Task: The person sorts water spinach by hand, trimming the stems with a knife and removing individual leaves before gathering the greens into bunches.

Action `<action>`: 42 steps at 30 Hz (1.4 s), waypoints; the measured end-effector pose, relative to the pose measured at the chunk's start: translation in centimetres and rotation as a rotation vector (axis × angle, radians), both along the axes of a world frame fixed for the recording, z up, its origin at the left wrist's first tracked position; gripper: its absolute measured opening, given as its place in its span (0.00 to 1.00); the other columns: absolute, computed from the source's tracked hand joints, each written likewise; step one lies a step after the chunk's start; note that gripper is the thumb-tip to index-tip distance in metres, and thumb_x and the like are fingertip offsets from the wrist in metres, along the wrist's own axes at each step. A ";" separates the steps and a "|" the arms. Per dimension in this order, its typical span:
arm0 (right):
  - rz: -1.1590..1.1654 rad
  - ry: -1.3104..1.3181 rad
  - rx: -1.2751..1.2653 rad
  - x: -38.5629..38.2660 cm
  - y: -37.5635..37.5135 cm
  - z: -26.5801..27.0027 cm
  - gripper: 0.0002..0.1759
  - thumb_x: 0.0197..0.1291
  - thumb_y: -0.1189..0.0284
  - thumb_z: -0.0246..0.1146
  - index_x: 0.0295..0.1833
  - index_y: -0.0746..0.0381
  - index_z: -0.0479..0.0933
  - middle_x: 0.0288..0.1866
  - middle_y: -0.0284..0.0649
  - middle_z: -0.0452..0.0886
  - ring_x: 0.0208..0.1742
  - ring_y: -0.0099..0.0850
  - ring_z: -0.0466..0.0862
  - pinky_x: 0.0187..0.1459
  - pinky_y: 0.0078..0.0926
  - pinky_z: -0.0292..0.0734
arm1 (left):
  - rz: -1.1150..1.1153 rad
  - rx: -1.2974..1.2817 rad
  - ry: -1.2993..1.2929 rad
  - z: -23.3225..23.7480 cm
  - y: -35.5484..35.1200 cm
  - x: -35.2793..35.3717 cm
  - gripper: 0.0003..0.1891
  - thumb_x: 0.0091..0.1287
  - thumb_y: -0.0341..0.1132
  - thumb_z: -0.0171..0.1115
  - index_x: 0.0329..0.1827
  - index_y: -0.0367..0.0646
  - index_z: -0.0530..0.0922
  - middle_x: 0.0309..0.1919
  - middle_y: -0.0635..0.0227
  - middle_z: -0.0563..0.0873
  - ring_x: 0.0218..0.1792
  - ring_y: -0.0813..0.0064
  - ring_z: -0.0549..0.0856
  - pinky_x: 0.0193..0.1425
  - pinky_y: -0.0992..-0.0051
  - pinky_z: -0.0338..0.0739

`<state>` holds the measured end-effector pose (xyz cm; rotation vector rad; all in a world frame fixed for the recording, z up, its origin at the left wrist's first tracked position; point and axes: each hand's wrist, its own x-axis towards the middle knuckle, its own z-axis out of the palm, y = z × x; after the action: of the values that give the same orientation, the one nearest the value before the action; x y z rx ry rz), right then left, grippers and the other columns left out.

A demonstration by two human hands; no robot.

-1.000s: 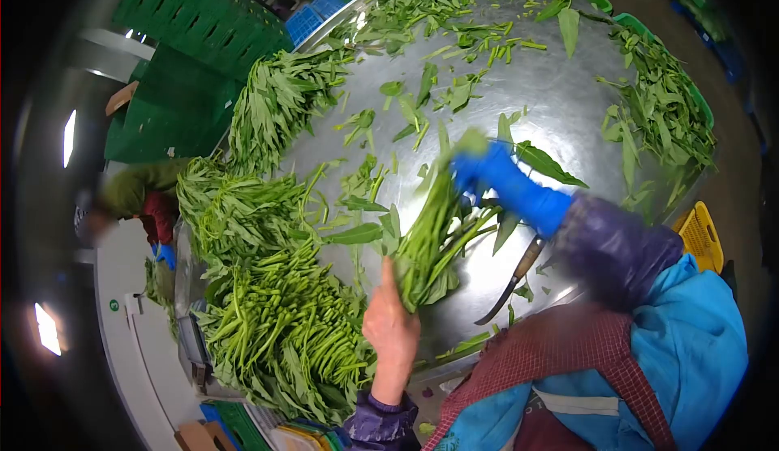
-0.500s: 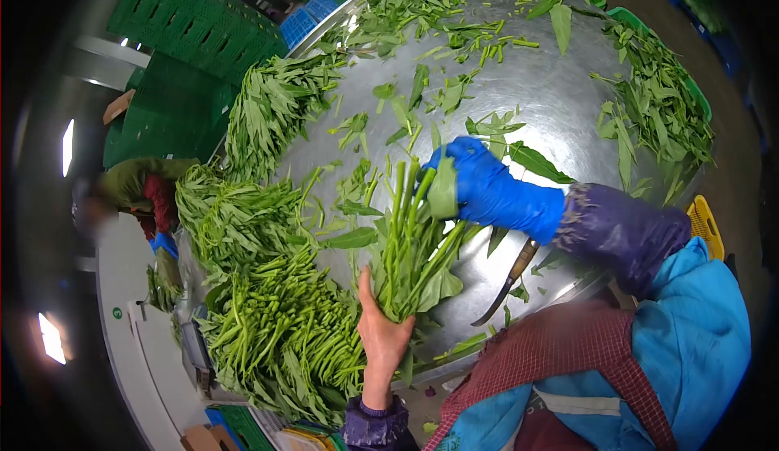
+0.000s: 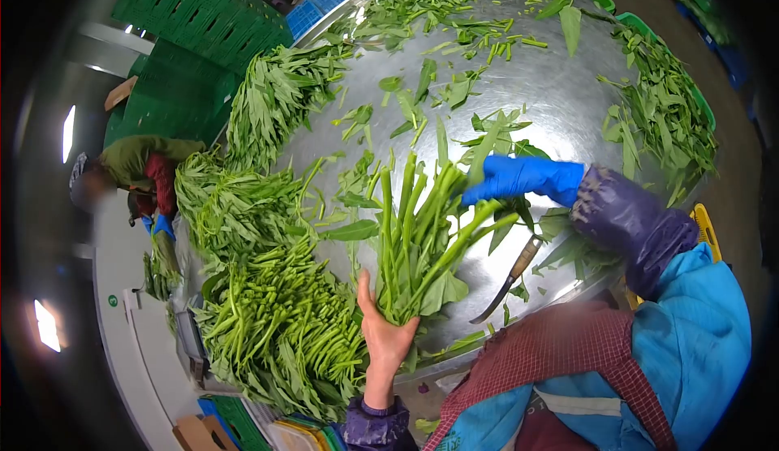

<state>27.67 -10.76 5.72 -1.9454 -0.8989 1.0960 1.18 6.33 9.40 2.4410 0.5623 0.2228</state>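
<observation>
My bare left hand point(image 3: 385, 329) grips the lower part of a bunch of leafy green stems point(image 3: 406, 240), with the cut ends fanned upward over the metal table point(image 3: 341, 138). My right hand point(image 3: 523, 179), in a blue glove, is at the right side of the bunch beside a long leaf; its fingertips are partly hidden, and what they hold cannot be made out. Just below the glove lies a curved knife point(image 3: 511, 279) with a wooden handle. A large pile of green stems point(image 3: 284, 321) is left of my left hand.
More leafy bunches point(image 3: 276, 102) line the table's left side. Loose leaves lie across the top. A green tray point(image 3: 702, 102) with leaves is at the right. Green crates point(image 3: 195, 21) stand at the upper left. A co-worker point(image 3: 150, 171) bends over a counter at the left.
My right hand has moved right and slightly down from the top of the bunch. The stems have spread wider. My left hand keeps its grip.
</observation>
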 end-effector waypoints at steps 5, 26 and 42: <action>-0.129 0.518 0.444 -5.9 1.3 1.6 0.19 0.57 0.64 0.61 0.49 0.65 0.74 0.32 0.37 0.81 0.28 0.23 0.78 0.34 0.21 0.74 | -0.030 -0.058 0.063 0.1 -0.4 0.3 0.53 0.37 0.23 0.69 0.68 0.42 0.46 0.63 0.56 0.60 0.57 0.56 0.70 0.63 0.66 0.64; -0.646 -0.464 0.365 4.4 -7.7 -0.8 0.17 0.54 0.70 0.59 0.49 0.63 0.73 0.36 0.35 0.79 0.35 0.26 0.78 0.36 0.29 0.74 | 0.068 -0.119 0.043 1.0 0.5 -1.1 0.49 0.40 0.26 0.69 0.68 0.45 0.49 0.51 0.49 0.74 0.47 0.53 0.78 0.53 0.66 0.72; -0.064 0.025 0.293 -5.2 1.9 2.0 0.15 0.57 0.66 0.59 0.47 0.64 0.75 0.31 0.37 0.80 0.31 0.24 0.79 0.36 0.21 0.74 | -0.037 0.122 0.037 0.4 0.6 -0.8 0.47 0.41 0.26 0.70 0.66 0.42 0.53 0.50 0.46 0.74 0.47 0.49 0.77 0.50 0.64 0.71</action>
<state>22.45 -8.83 7.69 -1.7030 -0.9208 0.8947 0.38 6.92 9.79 2.5762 0.5334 0.2022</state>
